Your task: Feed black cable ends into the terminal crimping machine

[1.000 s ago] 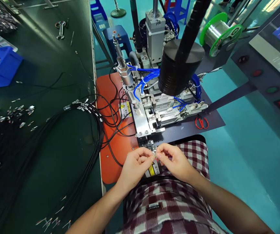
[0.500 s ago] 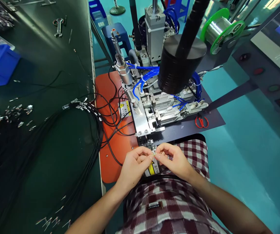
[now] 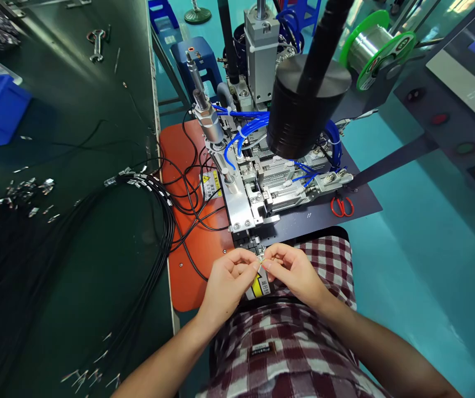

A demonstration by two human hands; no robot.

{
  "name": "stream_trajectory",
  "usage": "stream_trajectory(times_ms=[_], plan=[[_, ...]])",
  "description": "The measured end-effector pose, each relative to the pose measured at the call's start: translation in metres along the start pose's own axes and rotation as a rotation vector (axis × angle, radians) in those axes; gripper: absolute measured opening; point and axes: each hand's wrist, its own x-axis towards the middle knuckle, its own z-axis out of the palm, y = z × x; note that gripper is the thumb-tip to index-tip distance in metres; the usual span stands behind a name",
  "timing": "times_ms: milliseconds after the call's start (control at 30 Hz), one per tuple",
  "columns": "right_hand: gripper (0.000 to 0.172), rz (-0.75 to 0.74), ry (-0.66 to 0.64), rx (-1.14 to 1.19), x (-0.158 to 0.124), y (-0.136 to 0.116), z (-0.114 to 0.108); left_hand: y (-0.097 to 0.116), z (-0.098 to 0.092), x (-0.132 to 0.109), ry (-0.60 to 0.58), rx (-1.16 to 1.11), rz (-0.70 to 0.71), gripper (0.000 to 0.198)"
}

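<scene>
My left hand (image 3: 230, 282) and my right hand (image 3: 293, 273) meet at their fingertips in front of the machine (image 3: 243, 202). Between them is a tiny, thin yellowish wire end (image 3: 261, 262), pinched from both sides; its exact shape is too small to make out. A black cable (image 3: 193, 264) runs across the orange board (image 3: 191, 296) and disappears behind my left hand. Just below the fingers, a yellow warning label (image 3: 258, 287) shows in part. The machine's metal front corner lies right beyond my fingertips.
A bundle of black cables (image 3: 170, 221) curves over the green table (image 3: 96, 265) at left. There too are a blue bin (image 3: 3, 113) and a wrench (image 3: 97, 45). Red-handled scissors (image 3: 342, 207) lie right of the machine, below a black cylinder (image 3: 309, 105) and a solder wire spool (image 3: 372, 48).
My hands stay almost in place, with the fingertips shifting only slightly around the thin wire end. The view has moved a little.
</scene>
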Motion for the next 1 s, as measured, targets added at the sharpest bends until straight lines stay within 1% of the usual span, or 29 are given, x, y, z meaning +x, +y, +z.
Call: stream_trajectory(times_ms=[233,500,633,700,767,867,900,1000], plan=[[0.016,-0.024,0.019,-0.094,-0.003,-0.001,0.001,0.001,0.001,-0.001,0.009,-0.007,0.003,0.024],[0.018,-0.044,0.028,-0.112,-0.001,-0.002,-0.001,0.001,0.001,-0.001,-0.012,0.009,0.003,0.025],[0.02,-0.059,0.009,-0.142,0.0,-0.003,-0.002,0.001,0.0,-0.001,-0.013,0.046,-0.006,0.026],[0.023,-0.053,-0.019,-0.114,0.0,-0.003,-0.002,0.001,0.001,-0.001,-0.006,0.068,0.011,0.024],[0.026,-0.033,-0.054,-0.064,0.0,-0.002,-0.003,-0.001,0.001,0.0,0.011,0.134,0.121,0.019],[0.029,-0.024,-0.066,-0.033,0.002,0.001,-0.005,-0.003,-0.001,0.0,0.016,0.358,0.375,0.012],[0.029,-0.032,-0.054,-0.042,0.003,0.002,-0.006,-0.003,-0.002,0.0,0.007,0.44,0.422,0.011],[0.027,-0.069,-0.017,-0.079,0.008,0.003,-0.01,0.0,-0.007,0.001,-0.003,0.634,0.469,0.011]])
